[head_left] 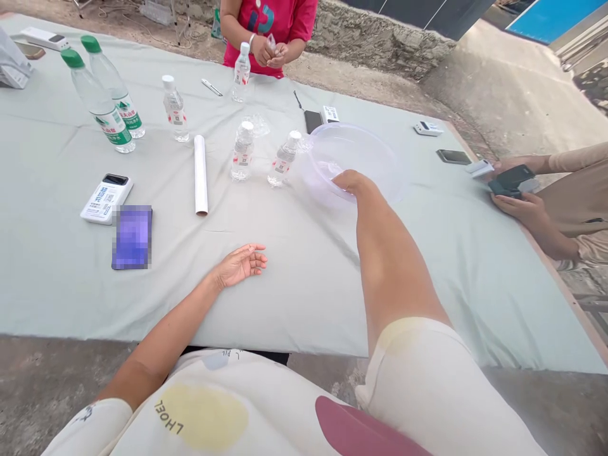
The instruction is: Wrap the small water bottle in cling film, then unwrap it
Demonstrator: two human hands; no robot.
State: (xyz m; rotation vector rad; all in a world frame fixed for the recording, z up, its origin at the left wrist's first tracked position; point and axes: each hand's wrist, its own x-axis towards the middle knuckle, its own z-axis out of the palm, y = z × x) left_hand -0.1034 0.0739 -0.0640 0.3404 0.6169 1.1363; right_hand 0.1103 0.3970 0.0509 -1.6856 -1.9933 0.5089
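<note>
My left hand (pixel 243 263) rests palm up on the cloth-covered table with its fingers loosely curled and apart. It is open and holds nothing. My right arm stretches forward, and my right hand (pixel 352 181) reaches over the near rim of a translucent pale basin (pixel 375 149). Most of its fingers are hidden, so whether they grip anything cannot be made out. A whitish, see-through patch (pixel 329 168) shows in the basin beside that hand. Two small water bottles (pixel 242 155) (pixel 282 161) stand just left of the basin.
A white roll (pixel 201 177), a purple blurred rectangle (pixel 132 237) and a white power bank (pixel 107 197) lie leftward. Tall green-capped bottles (pixel 107 120) stand behind them. Across the table a person in red (pixel 273 54) handles something clear. At right, another person's hands (pixel 522 206) hold a dark object.
</note>
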